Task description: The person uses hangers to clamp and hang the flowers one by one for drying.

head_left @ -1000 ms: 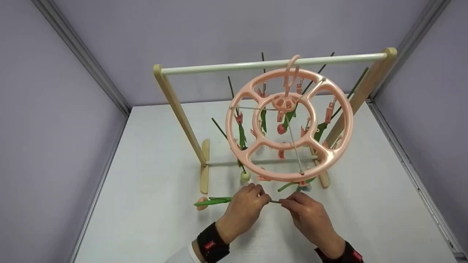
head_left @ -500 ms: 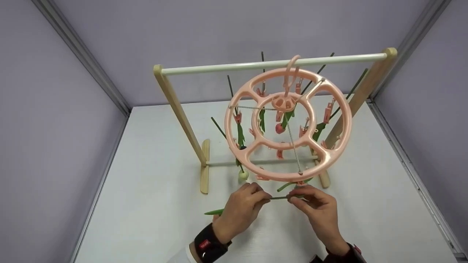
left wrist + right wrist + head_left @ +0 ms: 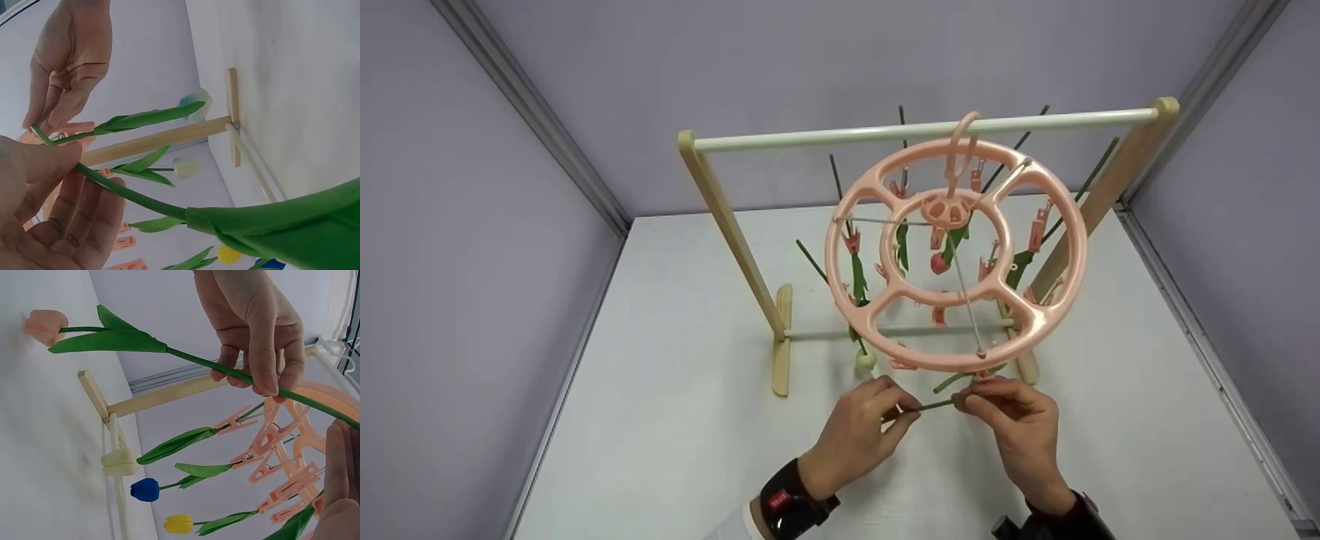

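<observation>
Hands [image 3: 855, 431] and [image 3: 1020, 424] pinch an artificial tulip's stem [image 3: 934, 406] beneath the round peg hanger's [image 3: 956, 255] near rim; the thin stem could slip or jostle neighbouring clipped tulips [image 3: 147, 489].

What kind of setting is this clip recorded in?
Probably a staged recording booth, not a home: plain lilac walls enclose a bare white tabletop. On it stands a small wooden rack hung with a pink peg hanger holding artificial tulips.

The rack's uprights [image 3: 727, 232] look like pale matt wood, the round peg hanger [image 3: 1057, 292] like smooth, slightly glossy pink plastic.
</observation>
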